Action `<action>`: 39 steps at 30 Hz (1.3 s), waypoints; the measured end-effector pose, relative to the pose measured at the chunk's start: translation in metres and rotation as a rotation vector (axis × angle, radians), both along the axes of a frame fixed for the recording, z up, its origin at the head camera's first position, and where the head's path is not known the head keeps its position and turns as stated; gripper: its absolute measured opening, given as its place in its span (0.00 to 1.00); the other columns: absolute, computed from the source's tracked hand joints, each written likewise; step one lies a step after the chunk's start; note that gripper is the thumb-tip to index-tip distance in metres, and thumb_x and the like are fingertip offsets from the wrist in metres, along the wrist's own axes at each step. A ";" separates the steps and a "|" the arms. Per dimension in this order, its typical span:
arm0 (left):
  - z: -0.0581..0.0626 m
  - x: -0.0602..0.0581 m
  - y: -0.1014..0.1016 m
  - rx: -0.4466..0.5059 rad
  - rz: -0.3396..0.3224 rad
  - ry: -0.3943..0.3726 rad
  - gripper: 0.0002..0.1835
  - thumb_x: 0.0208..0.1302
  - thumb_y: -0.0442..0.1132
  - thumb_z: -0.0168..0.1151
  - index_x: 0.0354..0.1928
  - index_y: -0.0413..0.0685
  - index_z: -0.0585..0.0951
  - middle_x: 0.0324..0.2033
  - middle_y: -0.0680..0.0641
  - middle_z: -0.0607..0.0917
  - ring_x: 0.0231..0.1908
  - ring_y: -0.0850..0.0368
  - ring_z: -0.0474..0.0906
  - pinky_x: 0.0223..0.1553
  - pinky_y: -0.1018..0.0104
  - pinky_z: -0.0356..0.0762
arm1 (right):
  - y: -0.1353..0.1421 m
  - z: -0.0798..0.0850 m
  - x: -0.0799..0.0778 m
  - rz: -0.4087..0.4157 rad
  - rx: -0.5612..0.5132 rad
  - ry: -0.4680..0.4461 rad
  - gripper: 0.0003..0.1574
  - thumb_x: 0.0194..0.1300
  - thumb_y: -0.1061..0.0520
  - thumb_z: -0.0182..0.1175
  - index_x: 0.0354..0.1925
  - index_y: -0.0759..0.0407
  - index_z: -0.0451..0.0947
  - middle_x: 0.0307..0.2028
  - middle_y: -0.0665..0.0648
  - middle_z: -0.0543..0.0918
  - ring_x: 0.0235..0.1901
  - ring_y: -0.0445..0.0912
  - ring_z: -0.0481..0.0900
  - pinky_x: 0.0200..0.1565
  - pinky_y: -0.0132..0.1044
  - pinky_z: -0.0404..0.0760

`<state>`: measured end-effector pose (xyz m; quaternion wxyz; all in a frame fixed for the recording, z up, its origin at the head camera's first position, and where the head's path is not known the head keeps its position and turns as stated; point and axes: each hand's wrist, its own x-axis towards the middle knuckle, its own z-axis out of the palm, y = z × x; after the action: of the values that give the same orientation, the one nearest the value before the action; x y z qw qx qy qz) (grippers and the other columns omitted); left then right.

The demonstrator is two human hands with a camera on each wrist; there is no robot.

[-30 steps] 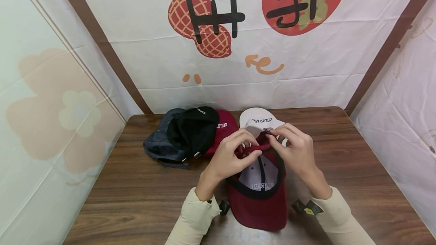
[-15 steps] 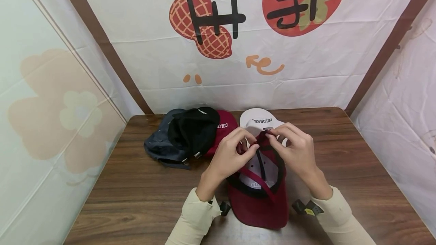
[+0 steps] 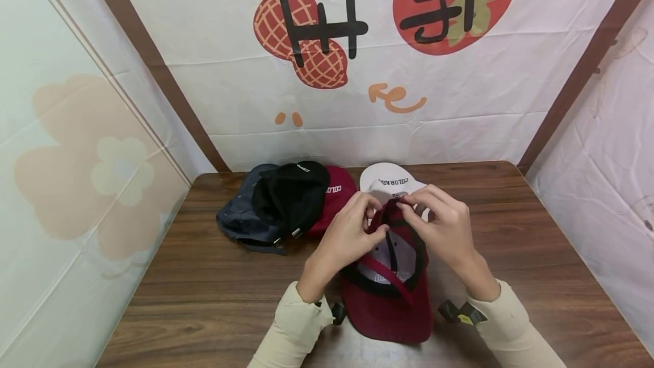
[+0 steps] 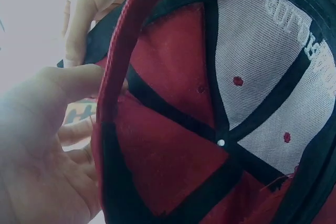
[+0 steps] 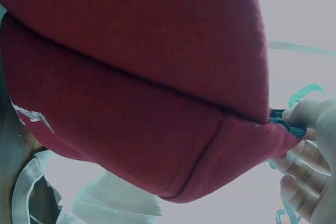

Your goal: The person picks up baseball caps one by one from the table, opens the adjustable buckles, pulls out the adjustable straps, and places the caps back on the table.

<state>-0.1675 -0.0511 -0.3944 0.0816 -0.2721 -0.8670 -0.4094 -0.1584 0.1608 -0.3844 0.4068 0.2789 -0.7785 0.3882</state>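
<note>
A dark red baseball cap [image 3: 386, 317] is held crown down, its inside facing up and its brim toward me. My left hand [image 3: 352, 231] pinches the left part of its back edge between thumb and fingers. At the right of that edge my right hand [image 3: 443, 229] pinches the cap near the small strap fastening. The cap's red strap [image 3: 385, 271] hangs loose across the opening. In the left wrist view the strap [image 4: 112, 72] passes in front of the left thumb, hiding its tip. The right fingers [image 5: 302, 174] grip the dark-lined back corner in the right wrist view.
A white cap [image 3: 385, 176] lies just behind the hands. To the left, a navy cap [image 3: 236, 204], a black cap [image 3: 288, 200] and a second red cap [image 3: 338, 195] overlap in a row. They rest on a brown wooden table [image 3: 204, 300] with a fabric wall behind.
The strap, earlier up at the back edge by the left hand, now droops across the cap's inside. My left fingers have shifted on the edge; the right hand has barely moved.
</note>
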 end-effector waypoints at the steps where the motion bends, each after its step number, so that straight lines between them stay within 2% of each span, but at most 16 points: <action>1: 0.000 0.000 0.000 0.009 -0.006 0.008 0.15 0.64 0.35 0.73 0.50 0.45 0.79 0.40 0.49 0.78 0.33 0.61 0.74 0.36 0.72 0.77 | 0.000 0.001 0.000 0.000 0.000 0.000 0.09 0.56 0.68 0.77 0.34 0.58 0.90 0.32 0.52 0.89 0.22 0.40 0.77 0.25 0.22 0.70; 3: 0.000 -0.001 0.000 0.028 -0.013 0.035 0.12 0.64 0.31 0.70 0.47 0.45 0.80 0.39 0.49 0.79 0.32 0.60 0.75 0.35 0.73 0.77 | 0.000 0.001 0.001 0.001 -0.001 0.003 0.12 0.52 0.71 0.77 0.34 0.58 0.90 0.32 0.52 0.89 0.22 0.40 0.77 0.24 0.23 0.70; 6: 0.002 -0.003 0.000 0.075 -0.015 0.080 0.10 0.63 0.26 0.67 0.44 0.44 0.81 0.38 0.48 0.80 0.31 0.58 0.77 0.35 0.74 0.78 | 0.000 0.001 0.001 0.007 -0.004 0.006 0.13 0.52 0.71 0.77 0.35 0.58 0.90 0.32 0.52 0.89 0.22 0.41 0.77 0.23 0.26 0.71; 10: 0.004 -0.006 -0.002 0.153 0.002 0.111 0.07 0.63 0.26 0.66 0.41 0.42 0.82 0.37 0.46 0.81 0.30 0.58 0.77 0.34 0.73 0.79 | 0.002 0.000 0.002 0.013 -0.005 0.007 0.13 0.52 0.71 0.78 0.35 0.59 0.90 0.32 0.53 0.89 0.22 0.41 0.77 0.23 0.26 0.70; 14: 0.005 -0.008 -0.005 0.226 0.022 0.111 0.06 0.63 0.26 0.65 0.39 0.43 0.83 0.35 0.46 0.81 0.30 0.59 0.78 0.33 0.72 0.81 | 0.003 -0.001 0.002 0.016 -0.002 -0.007 0.15 0.51 0.71 0.78 0.37 0.59 0.90 0.33 0.53 0.89 0.23 0.41 0.77 0.24 0.23 0.70; 19: 0.006 -0.010 -0.009 0.285 0.037 0.112 0.06 0.63 0.25 0.65 0.37 0.43 0.84 0.36 0.45 0.83 0.30 0.59 0.79 0.32 0.70 0.82 | 0.003 -0.002 0.001 0.020 0.014 -0.030 0.17 0.52 0.70 0.77 0.41 0.59 0.90 0.35 0.54 0.90 0.22 0.41 0.76 0.23 0.25 0.70; 27: 0.009 -0.012 -0.014 0.353 0.075 0.132 0.09 0.59 0.22 0.64 0.35 0.43 0.85 0.35 0.44 0.83 0.28 0.59 0.81 0.30 0.71 0.81 | 0.005 -0.007 0.001 0.031 0.051 -0.069 0.15 0.55 0.67 0.78 0.41 0.56 0.90 0.33 0.50 0.89 0.22 0.39 0.74 0.24 0.24 0.69; 34: 0.008 -0.014 -0.018 0.396 0.103 0.118 0.09 0.60 0.22 0.64 0.35 0.43 0.85 0.35 0.43 0.83 0.28 0.58 0.81 0.30 0.75 0.79 | 0.007 -0.011 0.003 0.032 0.105 -0.100 0.10 0.61 0.61 0.77 0.42 0.55 0.91 0.34 0.51 0.89 0.22 0.40 0.74 0.23 0.31 0.71; 39: 0.008 -0.015 -0.021 0.423 0.110 0.130 0.08 0.62 0.23 0.65 0.35 0.43 0.85 0.35 0.43 0.83 0.27 0.58 0.81 0.30 0.75 0.79 | 0.009 -0.014 0.004 0.027 0.157 -0.136 0.11 0.59 0.60 0.78 0.42 0.54 0.90 0.33 0.48 0.88 0.22 0.42 0.76 0.24 0.27 0.70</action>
<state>-0.1823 -0.0717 -0.3864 0.2148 -0.2269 -0.7682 -0.5587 -0.1543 0.1694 -0.3984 0.3248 0.2934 -0.8285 0.3494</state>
